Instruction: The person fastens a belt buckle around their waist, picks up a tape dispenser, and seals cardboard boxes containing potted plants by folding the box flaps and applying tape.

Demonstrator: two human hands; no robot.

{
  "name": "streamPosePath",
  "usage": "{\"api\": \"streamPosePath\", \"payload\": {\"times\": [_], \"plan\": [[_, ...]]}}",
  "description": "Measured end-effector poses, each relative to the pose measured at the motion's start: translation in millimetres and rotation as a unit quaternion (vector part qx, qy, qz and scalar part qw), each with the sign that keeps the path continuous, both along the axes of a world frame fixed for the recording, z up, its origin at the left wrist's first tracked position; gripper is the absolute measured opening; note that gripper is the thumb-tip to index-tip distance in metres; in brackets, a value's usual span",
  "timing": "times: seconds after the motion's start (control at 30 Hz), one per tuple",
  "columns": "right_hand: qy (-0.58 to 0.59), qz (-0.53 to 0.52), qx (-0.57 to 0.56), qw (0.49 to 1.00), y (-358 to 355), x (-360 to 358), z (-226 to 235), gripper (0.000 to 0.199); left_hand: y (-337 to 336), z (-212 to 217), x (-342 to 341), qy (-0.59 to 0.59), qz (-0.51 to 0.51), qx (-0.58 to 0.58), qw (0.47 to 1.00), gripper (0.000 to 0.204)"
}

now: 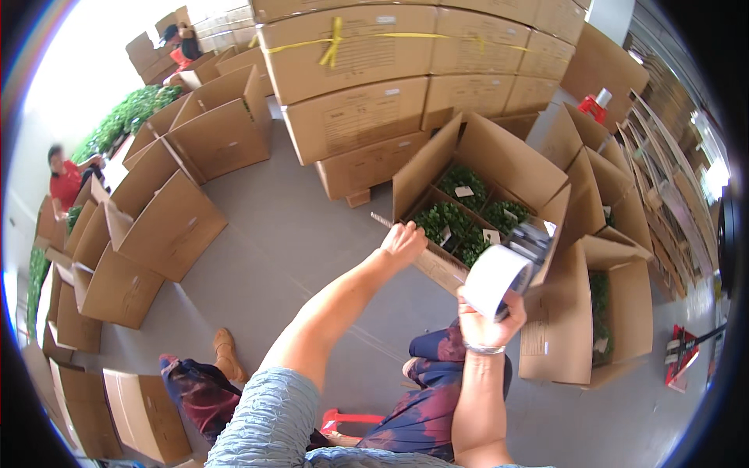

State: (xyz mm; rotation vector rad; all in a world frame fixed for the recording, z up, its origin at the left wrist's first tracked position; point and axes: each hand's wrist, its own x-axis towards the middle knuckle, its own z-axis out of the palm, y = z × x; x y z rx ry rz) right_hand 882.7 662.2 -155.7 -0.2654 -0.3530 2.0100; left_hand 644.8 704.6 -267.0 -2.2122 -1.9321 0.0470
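Note:
An open cardboard carton stands before me, its upright flaps spread outward. Inside, dividers separate several bunches of green artificial foliage with white tags. My left hand is closed on the carton's near left edge, gripping a flap there. In my right hand is a tape dispenser with a large roll of white tape, raised over the carton's near right corner. The dispenser's head is slightly blurred and covers part of that corner.
Behind the carton rises a stack of closed cartons bound with yellow strap. More open cartons stand at right and in a curved row at left. Wooden pallets lean far right. A person in red works at far left.

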Motion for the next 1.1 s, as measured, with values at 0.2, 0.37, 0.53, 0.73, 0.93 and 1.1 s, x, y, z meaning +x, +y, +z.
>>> {"api": "streamPosePath", "payload": {"times": [0.2, 0.37, 0.53, 0.73, 0.93, 1.1], "plan": [[-0.072, -0.080, 0.042, 0.993, 27.5, 52.9, -31.2, 0.045, -138.8, -12.9, -14.6, -0.009, -0.047, 0.158, 0.986, 0.008], [-0.063, -0.034, 0.080, 0.994, 35.2, 90.2, -41.5, 0.038, -282.7, 15.9, 9.8, -0.026, -0.003, 0.012, 1.000, 0.014], [-0.002, -0.040, -0.002, 0.999, 8.0, 50.5, -36.2, 0.029, -414.7, 9.3, 76.6, -0.090, 0.068, -0.105, 0.988, 0.030], [-0.111, 0.045, -0.097, 0.988, -3.3, -11.4, -43.4, 0.031, -531.3, 36.3, 91.7, -0.182, 0.187, -0.098, 0.960, 0.024], [-0.200, 0.222, -0.069, 0.952, -23.7, -107.1, -40.7, 0.029, -589.1, 74.7, 63.3, -0.286, 0.196, -0.074, 0.935, 0.010], [-0.311, 0.214, -0.013, 0.926, -14.5, -142.4, -123.8, 0.020, -617.3, 86.1, -49.1, -0.177, 0.447, 0.250, 0.840, 0.042]]}}
